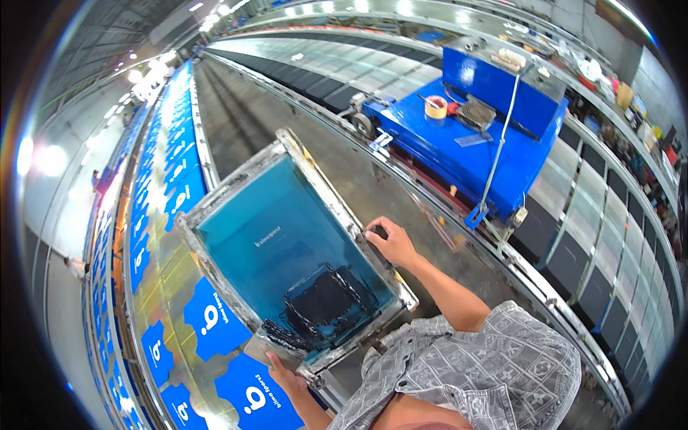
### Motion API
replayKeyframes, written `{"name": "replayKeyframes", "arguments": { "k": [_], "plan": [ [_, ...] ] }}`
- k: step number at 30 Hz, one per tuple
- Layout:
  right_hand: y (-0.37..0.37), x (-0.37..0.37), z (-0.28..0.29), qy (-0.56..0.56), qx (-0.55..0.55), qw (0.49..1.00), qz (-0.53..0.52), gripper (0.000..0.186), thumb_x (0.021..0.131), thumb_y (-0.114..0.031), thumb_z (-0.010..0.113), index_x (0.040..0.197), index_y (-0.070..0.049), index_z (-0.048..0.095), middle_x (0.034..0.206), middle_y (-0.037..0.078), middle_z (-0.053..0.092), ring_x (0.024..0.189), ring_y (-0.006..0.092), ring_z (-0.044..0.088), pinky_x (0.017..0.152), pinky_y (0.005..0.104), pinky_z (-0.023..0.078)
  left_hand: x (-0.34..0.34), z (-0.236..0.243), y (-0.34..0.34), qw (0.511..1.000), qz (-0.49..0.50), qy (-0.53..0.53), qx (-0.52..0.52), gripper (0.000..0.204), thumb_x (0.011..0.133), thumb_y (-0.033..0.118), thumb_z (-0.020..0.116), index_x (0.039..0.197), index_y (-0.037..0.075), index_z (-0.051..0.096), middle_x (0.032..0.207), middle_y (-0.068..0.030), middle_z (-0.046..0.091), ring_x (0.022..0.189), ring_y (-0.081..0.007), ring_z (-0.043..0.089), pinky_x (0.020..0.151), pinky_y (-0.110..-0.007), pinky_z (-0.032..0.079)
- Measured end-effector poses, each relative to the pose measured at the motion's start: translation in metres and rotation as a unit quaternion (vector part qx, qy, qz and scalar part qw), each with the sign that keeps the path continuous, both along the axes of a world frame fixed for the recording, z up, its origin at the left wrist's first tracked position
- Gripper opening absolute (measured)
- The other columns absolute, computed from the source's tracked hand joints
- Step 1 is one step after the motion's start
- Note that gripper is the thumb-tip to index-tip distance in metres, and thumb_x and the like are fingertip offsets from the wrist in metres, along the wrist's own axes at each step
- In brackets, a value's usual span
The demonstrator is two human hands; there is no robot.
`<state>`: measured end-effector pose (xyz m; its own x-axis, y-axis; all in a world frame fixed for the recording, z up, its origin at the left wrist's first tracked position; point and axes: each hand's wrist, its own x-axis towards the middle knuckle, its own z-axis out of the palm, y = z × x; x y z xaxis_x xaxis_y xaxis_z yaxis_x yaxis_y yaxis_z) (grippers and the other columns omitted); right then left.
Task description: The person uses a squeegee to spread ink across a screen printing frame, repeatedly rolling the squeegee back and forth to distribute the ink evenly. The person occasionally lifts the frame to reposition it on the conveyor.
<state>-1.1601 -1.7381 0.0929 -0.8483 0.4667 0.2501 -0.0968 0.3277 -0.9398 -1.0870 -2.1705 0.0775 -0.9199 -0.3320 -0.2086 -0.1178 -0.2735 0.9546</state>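
"Fingers first: how do they stand?"

"Right hand (393,245): fingers curled at three o'clock, against the frame's long side. Whether they grip it or merely rest there, I cannot tell. Left hand (287,378): at six o'clock, apparently closed on a pale piece (259,348) beside the near corner, thumb on top, the other fingers hidden."

"And the frame itself?"

"Frame (235,182) central, directly ahead of the wearer, set askew with its far end toward eleven. It overlaps the blue sheets (209,309) at eight o'clock in this view; contact below is not visible."

"Reason for two hands so far apart?"

"Presumably balance. One hand at the side and one near the corner would steady a broad, flat load."

"Condition of the mesh?"

"Teal mesh (251,197), small pale marking near its middle. Black ink (324,301) lies at five o'clock, thick and smeared, clear of that marking. In my judgement, it is gathered there to leave the rest uncoated."

"Anything set aside?"

"Blue cart (398,118) at two o'clock, bearing a tape roll (435,112). Its flat top probably serves as a shelf, within the aisle's reach."
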Motion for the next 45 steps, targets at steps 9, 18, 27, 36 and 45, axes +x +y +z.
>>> {"name": "replayKeyframes", "arguments": {
  "k": [9,18,27,36,45],
  "plan": [
    [-0.011,0.000,-0.004,-0.058,-0.029,0.994,-0.088,0.027,0.092,-0.026,0.073,0.112,-0.009,0.066,0.092,0.012,0.071,0.083,0.0245,0.068,0.079,0.0371,0.053,-0.081,-0.022,-0.022,0.997,-0.037,-0.057,-0.024,0.051,0.102,0.049,0.066,0.125,0.003,0.062,0.101,-0.0032,0.068,0.084,-0.0167,0.067,0.073,-0.033,0.055],
    [0.026,-0.080,-0.015,-0.084,-0.065,0.987,-0.125,0.027,0.091,-0.028,0.075,0.111,-0.010,0.068,0.093,0.009,0.072,0.085,0.0198,0.068,0.080,0.0349,0.053,-0.172,-0.008,0.031,0.998,-0.050,-0.009,-0.035,0.042,0.102,0.038,0.069,0.121,0.000,0.066,0.105,-0.0049,0.070,0.089,-0.0155,0.067,0.078,-0.033,0.056],
    [0.065,-0.208,-0.015,-0.052,-0.075,0.994,-0.055,0.025,0.092,-0.028,0.074,0.109,-0.010,0.069,0.086,0.011,0.072,0.078,0.0226,0.069,0.075,0.0364,0.053,-0.249,-0.010,0.074,1.000,-0.010,0.011,-0.015,0.058,0.098,0.048,0.073,0.129,0.000,0.062,0.114,-0.0068,0.070,0.100,-0.0205,0.067,0.087,-0.038,0.056],
    [0.113,-0.275,-0.010,-0.034,-0.096,0.993,-0.063,0.023,0.092,-0.027,0.074,0.108,-0.010,0.069,0.080,0.008,0.068,0.071,0.0183,0.064,0.070,0.0342,0.051,-0.325,-0.011,0.121,0.999,-0.001,0.017,-0.047,0.062,0.097,0.051,0.073,0.133,0.001,0.061,0.121,-0.0062,0.068,0.106,-0.0205,0.066,0.092,-0.038,0.053],
    [0.170,-0.322,-0.025,0.060,-0.090,0.980,-0.169,0.027,0.093,-0.032,0.071,0.108,-0.010,0.071,0.085,0.009,0.071,0.070,0.0187,0.064,0.068,0.0347,0.051,-0.441,-0.021,0.177,0.995,-0.058,0.034,-0.067,0.075,0.098,0.054,0.070,0.147,0.001,0.050,0.136,-0.0092,0.061,0.118,-0.0247,0.060,0.101,-0.040,0.049]
  ]
}}
